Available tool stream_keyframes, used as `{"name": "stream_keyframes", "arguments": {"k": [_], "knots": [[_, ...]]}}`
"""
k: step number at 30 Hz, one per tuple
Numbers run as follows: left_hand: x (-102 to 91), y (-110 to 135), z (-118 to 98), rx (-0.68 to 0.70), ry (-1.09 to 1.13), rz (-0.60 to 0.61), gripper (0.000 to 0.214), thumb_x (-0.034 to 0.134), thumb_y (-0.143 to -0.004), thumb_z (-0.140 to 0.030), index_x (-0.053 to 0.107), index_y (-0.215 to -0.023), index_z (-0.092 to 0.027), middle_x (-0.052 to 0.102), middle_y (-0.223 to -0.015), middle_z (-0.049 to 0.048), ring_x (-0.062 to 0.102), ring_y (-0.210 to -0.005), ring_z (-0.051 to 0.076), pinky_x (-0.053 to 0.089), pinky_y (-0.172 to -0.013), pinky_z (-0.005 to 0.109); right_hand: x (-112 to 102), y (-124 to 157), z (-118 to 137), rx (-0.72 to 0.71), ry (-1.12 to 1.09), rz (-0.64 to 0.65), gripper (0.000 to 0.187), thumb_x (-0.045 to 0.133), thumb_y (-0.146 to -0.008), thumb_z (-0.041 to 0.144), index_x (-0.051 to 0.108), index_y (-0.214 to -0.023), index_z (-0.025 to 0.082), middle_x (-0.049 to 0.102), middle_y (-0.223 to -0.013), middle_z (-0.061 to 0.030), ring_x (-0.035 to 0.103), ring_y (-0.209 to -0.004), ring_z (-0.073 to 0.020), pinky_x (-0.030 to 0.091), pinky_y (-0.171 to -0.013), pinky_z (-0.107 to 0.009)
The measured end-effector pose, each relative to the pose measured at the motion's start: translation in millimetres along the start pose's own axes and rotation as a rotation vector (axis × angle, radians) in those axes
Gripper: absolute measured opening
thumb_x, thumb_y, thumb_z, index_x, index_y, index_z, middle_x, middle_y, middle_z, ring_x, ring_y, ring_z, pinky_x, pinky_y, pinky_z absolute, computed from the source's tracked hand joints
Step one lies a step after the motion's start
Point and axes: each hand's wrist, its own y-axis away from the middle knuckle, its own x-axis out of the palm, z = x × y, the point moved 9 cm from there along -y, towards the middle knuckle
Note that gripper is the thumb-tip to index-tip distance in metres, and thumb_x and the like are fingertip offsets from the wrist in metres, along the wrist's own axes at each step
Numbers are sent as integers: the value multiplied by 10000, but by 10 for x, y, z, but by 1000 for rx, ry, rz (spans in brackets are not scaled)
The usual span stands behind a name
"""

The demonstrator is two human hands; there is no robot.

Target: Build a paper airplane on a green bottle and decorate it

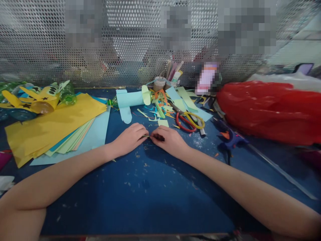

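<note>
Close together over the middle of the blue table (140, 197), my two hands pinch one thin, pale greenish strip (145, 136), which looks like paper. My left hand (130, 138) grips one end and my right hand (171, 140) the other; most of the strip is hidden by the fingers. Just beyond my hands lies a small light green paper piece (163, 123). Farther back, a plastic bottle wrapped in light blue paper (132, 99) rests on its side, with rounded paper flaps sticking out. Scissors (187, 121) with red and yellow handles lie past my right hand.
Yellow paper sheets (57, 124) and paper-decorated bottles (42, 98) lie at left. Paper scraps (160, 107) cover the back middle, near a cup of sticks (159, 83). At right are a blue glue gun (233, 139) with a long glue stick and a red plastic bag (271, 110).
</note>
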Motion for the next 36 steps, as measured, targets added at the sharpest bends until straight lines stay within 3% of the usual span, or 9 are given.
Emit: {"name": "stream_keyframes", "arguments": {"k": [6, 11, 14, 18, 23, 29, 31, 33, 36], "knots": [[-96, 10, -113, 119, -102, -87, 209, 428, -977, -203, 609, -918, -117, 650, -869, 91, 595, -855, 193, 505, -810, 345, -56, -18, -30, 71, -136, -17, 110, 584, -850, 255, 657, -803, 186, 623, -750, -38, 563, -646, -136, 472, -628, -275], [-211, 64, -107, 146, -87, -148, 175, 436, -976, -211, 601, -1009, -159, 656, -965, 99, 594, -966, 200, 504, -884, 400, -118, -21, -377, 415, -555, -78, 303, 573, -861, 450, 672, -914, 169, 662, -792, -51, 576, -648, -137, 493, -614, -288], [-246, 76, -108, 135, -26, -149, 175, 507, -954, -303, 591, -1062, -195, 649, -1046, 99, 593, -1014, 206, 501, -916, 420, 46, 20, -399, 572, -807, 113, 364, 590, -847, 490, 693, -880, 142, 663, -776, -60, 555, -608, -108, 492, -590, -264], [-250, 76, -166, 147, -2, -160, 240, 535, -933, -383, 581, -1091, -208, 641, -1088, 103, 590, -1049, 213, 508, -931, 425, 239, 129, -183, 681, -1039, 404, 335, 691, -781, 476, 701, -768, 141, 660, -732, -45, 555, -612, -82, 489, -599, -223], [-258, 128, -181, 161, 13, -182, 242, 546, -928, -377, 582, -1105, -216, 641, -1106, 97, 591, -1071, 212, 513, -940, 415, 278, 177, -125, 765, -1089, 412, 347, 826, -621, 454, 712, -748, 152, 653, -719, -1, 535, -585, -46, 441, -570, -178], [-322, 180, -254, 313, -6, -220, 171, 483, -948, -153, 607, -1043, -223, 686, -1019, 41, 620, -1019, 154, 508, -920, 316, 268, 143, -154, 711, -1020, 381, 350, 817, -623, 469, 705, -730, 156, 634, -676, 14, 502, -547, -45, 389, -523, -193], [-402, 127, -145, 171, 66, -289, 111, 541, -928, -197, 616, -1007, -215, 691, -976, 39, 624, -987, 158, 502, -909, 317, 224, 106, -159, 662, -1001, 333, 336, 797, -653, 469, 699, -727, 156, 625, -666, 14, 487, -541, -50, 379, -516, -205], [-458, 96, 80, -100, 239, -367, 153, 652, -860, -291, 622, -977, -198, 688, -951, 43, 626, -936, 168, 507, -872, 322, 161, 65, -165, 609, -986, 265, 320, 775, -684, 464, 697, -742, 158, 627, -674, 9, 480, -546, -59, 384, -529, -220], [-329, 129, 344, -448, 608, -372, 230, 725, -771, -347, 655, -910, -177, 700, -896, 41, 634, -830, 161, 517, -797, 303, 72, 22, -181, 546, -952, 167, 301, 746, -717, 456, 690, -759, 163, 636, -697, -2, 491, -573, -77, 409, -571, -246]]}}
